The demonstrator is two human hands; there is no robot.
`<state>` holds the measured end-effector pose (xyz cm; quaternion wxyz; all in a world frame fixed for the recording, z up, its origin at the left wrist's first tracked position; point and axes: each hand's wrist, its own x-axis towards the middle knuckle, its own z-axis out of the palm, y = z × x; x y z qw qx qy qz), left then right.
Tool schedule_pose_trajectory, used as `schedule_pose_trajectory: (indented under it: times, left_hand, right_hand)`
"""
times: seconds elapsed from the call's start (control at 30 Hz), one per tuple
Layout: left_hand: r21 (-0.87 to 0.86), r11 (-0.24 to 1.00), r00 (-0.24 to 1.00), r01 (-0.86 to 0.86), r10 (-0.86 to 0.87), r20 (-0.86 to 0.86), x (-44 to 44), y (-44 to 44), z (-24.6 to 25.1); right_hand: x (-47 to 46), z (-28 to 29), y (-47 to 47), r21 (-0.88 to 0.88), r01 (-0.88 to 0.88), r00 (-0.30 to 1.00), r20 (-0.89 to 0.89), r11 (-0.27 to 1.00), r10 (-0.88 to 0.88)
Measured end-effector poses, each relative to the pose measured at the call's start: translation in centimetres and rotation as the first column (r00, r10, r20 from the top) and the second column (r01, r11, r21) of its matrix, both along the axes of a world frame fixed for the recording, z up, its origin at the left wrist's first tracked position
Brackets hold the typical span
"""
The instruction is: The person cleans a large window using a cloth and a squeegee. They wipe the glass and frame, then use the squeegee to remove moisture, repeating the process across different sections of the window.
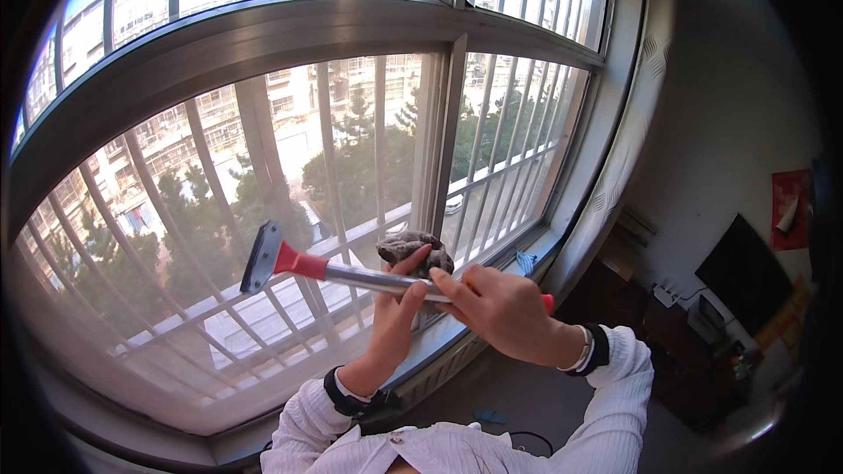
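Observation:
A scraper with a metal handle (369,278), red plastic neck and flat metal head (265,257) is held in front of the window; its head points left. My right hand (504,313) grips the handle near its red end. My left hand (395,319) is closed around the handle's middle from below, with a crumpled grey-brown cloth (415,251) at its fingers, just above the handle. Behind them is a sliding window pane (217,224) that looks hazy at its lower left.
A metal window frame (454,145) divides the panes, with bars outside. A blue-and-white cloth (526,262) lies on the sill at the right. A radiator (448,368) stands below. A curtain (632,125), a dark screen (744,270) and furniture are at the right.

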<state>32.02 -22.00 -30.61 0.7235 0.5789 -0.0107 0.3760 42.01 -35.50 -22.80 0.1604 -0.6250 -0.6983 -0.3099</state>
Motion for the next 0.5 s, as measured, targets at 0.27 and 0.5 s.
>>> schedule_pose_trajectory:
  times: [0.27,0.5]
  left_hand:
    - [-0.142,0.978,0.977,-0.150,0.169,0.133,-3.2,1.9,0.3]
    - [-0.095,0.995,0.993,0.021,-0.010,0.118,-5.2,2.8,0.5]
  right_hand:
    - [4.9,-2.6,5.0,0.264,-0.472,0.397,-0.788,0.841,0.470]
    - [4.0,-3.3,9.2,0.138,-0.808,-0.187,-0.982,0.573,-0.028]
